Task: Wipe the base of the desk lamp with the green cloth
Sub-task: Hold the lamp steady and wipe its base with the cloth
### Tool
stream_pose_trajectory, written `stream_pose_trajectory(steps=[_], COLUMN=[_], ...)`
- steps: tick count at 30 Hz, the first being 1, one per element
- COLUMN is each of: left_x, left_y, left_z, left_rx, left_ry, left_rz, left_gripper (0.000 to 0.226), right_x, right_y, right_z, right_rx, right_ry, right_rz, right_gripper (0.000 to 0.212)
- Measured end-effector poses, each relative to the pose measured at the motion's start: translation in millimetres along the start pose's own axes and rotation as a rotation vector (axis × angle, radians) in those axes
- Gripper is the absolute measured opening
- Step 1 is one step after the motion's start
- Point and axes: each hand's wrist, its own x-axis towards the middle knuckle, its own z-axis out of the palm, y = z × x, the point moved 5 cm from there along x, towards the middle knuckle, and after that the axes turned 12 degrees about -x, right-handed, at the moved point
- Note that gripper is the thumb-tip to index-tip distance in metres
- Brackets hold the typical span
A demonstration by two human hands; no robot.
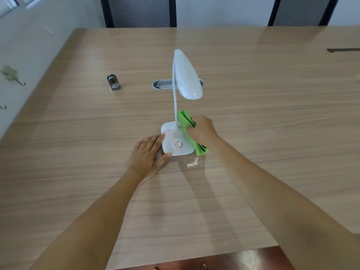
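Note:
A white desk lamp stands mid-table, its oval head on a bent neck above a square white base marked with a pink ring and faint orange smears. My right hand is closed on a folded green cloth, pressed against the base's right side near the neck; the cloth's other end sticks out below my wrist. My left hand lies flat on the table, fingertips and thumb touching the base's left edge and front corner. Pale crumbs lie on the table just in front of the base.
The wooden table holds a small grey metal fitting at the back left and an oval cable grommet behind the lamp. A dark strip lies far right. Two black chairs stand behind the table.

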Motion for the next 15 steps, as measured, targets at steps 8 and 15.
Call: stream_pose_trajectory(steps=[8, 15], left_x=[0, 0], left_y=[-1, -1], left_z=[1, 1], left_rx=[0.008, 0.005], left_ry=[-0.007, -0.008], left_rz=[-0.002, 0.000], left_gripper=[0.092, 0.092], right_x=[3, -23], right_y=[11, 43], right_z=[-18, 16], right_rx=[-0.236, -0.393], right_ry=[0.063, -0.073], right_rz=[-0.160, -0.478], right_gripper=[0.023, 0.057])
